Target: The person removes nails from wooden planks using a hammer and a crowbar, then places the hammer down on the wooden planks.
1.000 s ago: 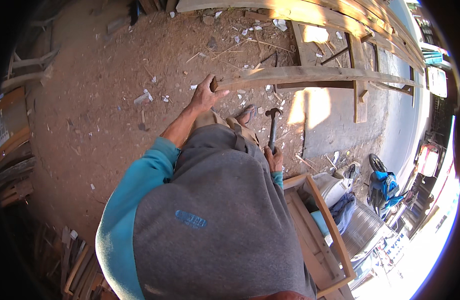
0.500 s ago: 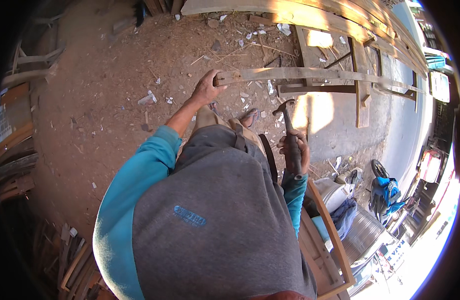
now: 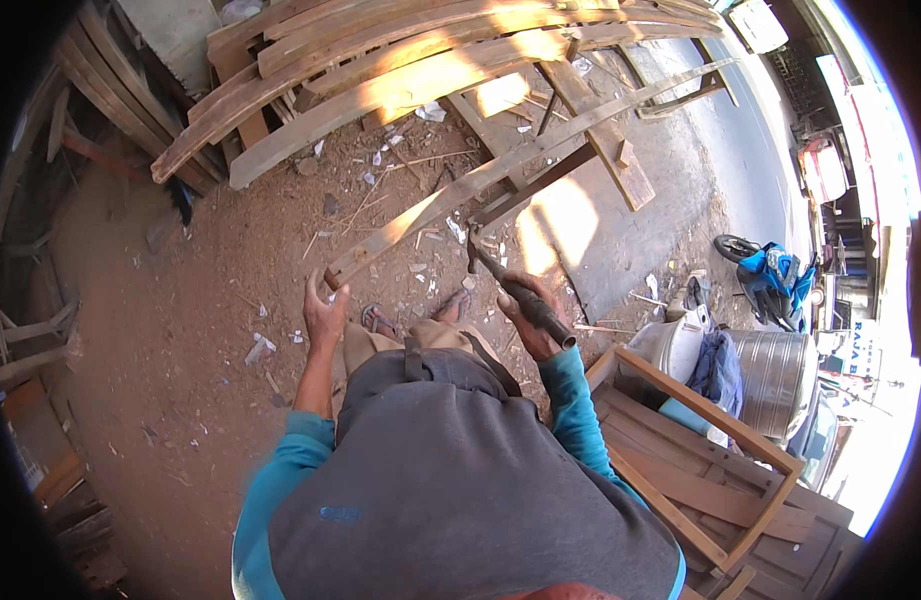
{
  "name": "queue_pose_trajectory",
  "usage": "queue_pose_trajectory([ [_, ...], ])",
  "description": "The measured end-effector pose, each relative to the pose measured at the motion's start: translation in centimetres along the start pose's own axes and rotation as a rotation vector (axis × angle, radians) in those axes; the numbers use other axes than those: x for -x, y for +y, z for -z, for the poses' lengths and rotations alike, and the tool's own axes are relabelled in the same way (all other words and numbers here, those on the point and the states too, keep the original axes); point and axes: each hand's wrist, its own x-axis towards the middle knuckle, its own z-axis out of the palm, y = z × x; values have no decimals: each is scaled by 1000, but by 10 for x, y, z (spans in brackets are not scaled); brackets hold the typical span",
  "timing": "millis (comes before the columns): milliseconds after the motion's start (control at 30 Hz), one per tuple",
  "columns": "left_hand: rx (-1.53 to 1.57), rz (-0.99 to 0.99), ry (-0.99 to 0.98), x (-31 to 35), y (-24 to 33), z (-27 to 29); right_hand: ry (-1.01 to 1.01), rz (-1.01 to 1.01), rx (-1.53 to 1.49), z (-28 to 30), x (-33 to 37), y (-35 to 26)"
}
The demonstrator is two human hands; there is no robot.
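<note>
A long, narrow wooden plank slants from my left hand up to the far right, lying across a low wooden trestle. My left hand grips its near end, thumb and fingers on either side of the end. In my right hand is a claw hammer, held by its dark handle. The hammer head points away from me, below the plank and apart from it. My feet in sandals show on the ground between my hands.
Long boards are stacked across the far side. Wooden frames and panels lean at my right, beside a metal drum and a blue motorcycle. Paper scraps and wood bits litter the dirt ground. More timber stands at the left.
The view has turned to the right and tilted up, showing more of the stacked boards. My left hand stays at the plank's end, and my right hand still holds the hammer, now more tilted.
</note>
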Motion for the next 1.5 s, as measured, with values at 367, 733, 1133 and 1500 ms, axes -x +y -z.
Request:
queue_pose_trajectory([
  [367,-301,138,-820,28,36,-82,678,-291,-429,67,37,101],
  [733,-201,-263,-1051,-8,201,-323,783,-227,-669,135,98,167],
  [1133,43,-608,-776,-25,378,-521,1103,-328,-646,189,67,215],
  [1500,-340,-561,-485,-73,388,-623,891,-190,-544,325,-73,231],
])
